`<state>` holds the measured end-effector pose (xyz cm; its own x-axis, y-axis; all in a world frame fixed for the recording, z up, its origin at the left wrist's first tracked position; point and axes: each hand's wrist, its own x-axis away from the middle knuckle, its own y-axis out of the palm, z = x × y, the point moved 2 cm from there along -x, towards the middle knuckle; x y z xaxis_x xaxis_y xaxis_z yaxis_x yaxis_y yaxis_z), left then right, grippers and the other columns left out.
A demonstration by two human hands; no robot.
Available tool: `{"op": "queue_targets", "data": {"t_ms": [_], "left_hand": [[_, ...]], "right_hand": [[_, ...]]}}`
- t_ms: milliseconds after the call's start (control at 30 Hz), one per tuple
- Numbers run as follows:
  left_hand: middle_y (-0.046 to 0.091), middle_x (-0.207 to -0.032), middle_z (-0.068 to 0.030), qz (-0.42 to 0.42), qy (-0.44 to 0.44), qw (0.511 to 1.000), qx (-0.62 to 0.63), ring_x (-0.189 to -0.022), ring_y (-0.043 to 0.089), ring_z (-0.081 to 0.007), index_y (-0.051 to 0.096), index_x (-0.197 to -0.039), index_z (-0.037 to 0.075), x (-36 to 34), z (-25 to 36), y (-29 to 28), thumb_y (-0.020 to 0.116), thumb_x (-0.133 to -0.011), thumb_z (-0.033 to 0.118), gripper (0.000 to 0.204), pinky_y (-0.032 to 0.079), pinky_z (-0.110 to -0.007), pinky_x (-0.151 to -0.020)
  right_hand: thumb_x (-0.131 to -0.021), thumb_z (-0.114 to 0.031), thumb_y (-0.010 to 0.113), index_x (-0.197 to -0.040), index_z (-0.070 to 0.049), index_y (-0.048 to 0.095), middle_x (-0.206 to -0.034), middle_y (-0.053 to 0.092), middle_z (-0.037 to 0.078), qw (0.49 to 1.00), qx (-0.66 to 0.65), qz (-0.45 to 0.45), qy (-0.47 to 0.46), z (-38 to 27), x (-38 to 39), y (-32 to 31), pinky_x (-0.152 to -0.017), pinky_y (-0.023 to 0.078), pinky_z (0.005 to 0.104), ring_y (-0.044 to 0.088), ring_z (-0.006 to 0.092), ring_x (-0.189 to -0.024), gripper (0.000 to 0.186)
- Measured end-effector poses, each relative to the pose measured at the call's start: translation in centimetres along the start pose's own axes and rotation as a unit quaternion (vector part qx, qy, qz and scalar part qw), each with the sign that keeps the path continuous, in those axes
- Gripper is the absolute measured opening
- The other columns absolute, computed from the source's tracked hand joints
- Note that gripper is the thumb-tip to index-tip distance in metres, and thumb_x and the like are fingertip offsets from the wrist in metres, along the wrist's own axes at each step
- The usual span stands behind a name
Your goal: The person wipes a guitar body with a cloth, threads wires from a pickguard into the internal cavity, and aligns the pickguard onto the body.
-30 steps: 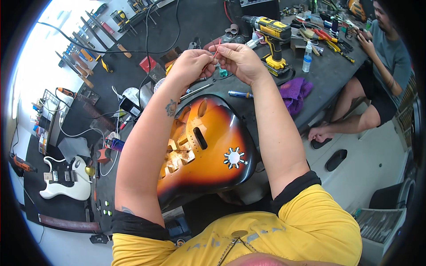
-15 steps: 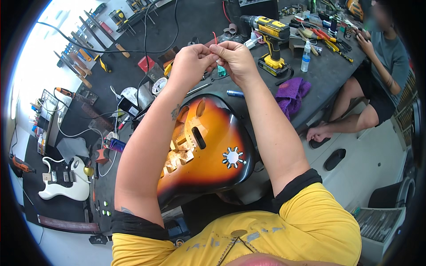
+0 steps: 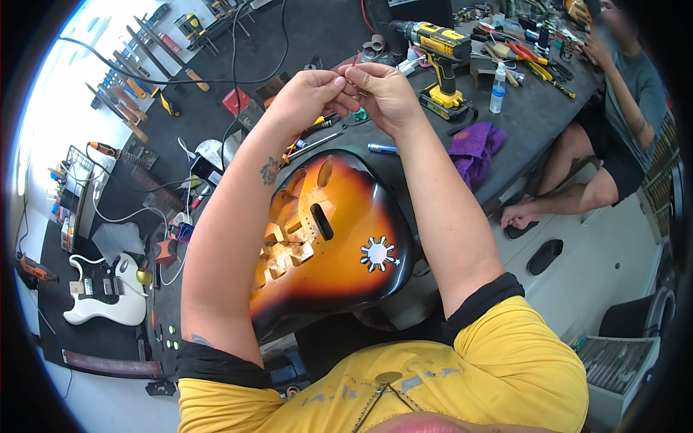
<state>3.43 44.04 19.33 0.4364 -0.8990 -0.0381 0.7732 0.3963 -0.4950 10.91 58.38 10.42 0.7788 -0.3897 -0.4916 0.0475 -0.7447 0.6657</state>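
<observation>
Above the far edge of a sunburst electric guitar body (image 3: 345, 249), both of my hands meet with fingertips pinched together. My left hand (image 3: 315, 97) is closed, thumb against the fingers. My right hand (image 3: 385, 95) pinches a thin red wire (image 3: 359, 56), whose end sticks up past the fingertips. Whether the left fingers grip the same wire is hidden. The guitar body lies close in front of me, its routed cavities bare and partly covered by my left forearm. A white sun-shaped decal (image 3: 378, 254) marks its right side.
A yellow cordless drill (image 3: 442, 65) stands beyond my right hand, near a spray bottle (image 3: 498, 88) and a purple cloth (image 3: 476, 151). A blue pen-like tool (image 3: 382, 149) lies beside the body. A white guitar (image 3: 108, 299) rests at left. Another person (image 3: 628, 108) sits at right.
My left hand has turned and shifted slightly left, its fingers less bunched. The red wire's end leans further right. The other person's hand has risen.
</observation>
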Motion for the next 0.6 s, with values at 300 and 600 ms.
{"op": "queue_targets", "data": {"t_ms": [300,600], "left_hand": [[0.080,-0.092,-0.0070,0.082,0.044,0.984,-0.155,-0.083,0.073,-0.0104,0.076,-0.109,-0.003,0.9,0.7,0.0,0.078,-0.102,0.016,0.020,0.060,-0.025,-0.080],[0.081,-0.099,-0.0101,0.041,0.016,0.999,-0.016,-0.087,0.077,-0.0135,0.077,-0.110,-0.002,0.8,-0.2,-0.7,0.066,-0.111,0.017,0.022,0.062,-0.028,-0.086]], "right_hand": [[-0.092,-0.018,0.090,-0.094,-0.006,0.081,-0.078,0.070,-0.003,0.989,0.109,0.076,-0.058,0.4,-0.4,-0.5,-0.060,0.041,0.0221,0.054,0.0044,-0.065,0.015],[-0.096,-0.018,0.086,-0.107,-0.002,0.076,-0.096,0.074,0.002,0.998,0.067,0.016,-0.005,0.2,0.7,1.6,-0.072,0.055,0.0249,0.067,0.0087,-0.083,0.021]]}}
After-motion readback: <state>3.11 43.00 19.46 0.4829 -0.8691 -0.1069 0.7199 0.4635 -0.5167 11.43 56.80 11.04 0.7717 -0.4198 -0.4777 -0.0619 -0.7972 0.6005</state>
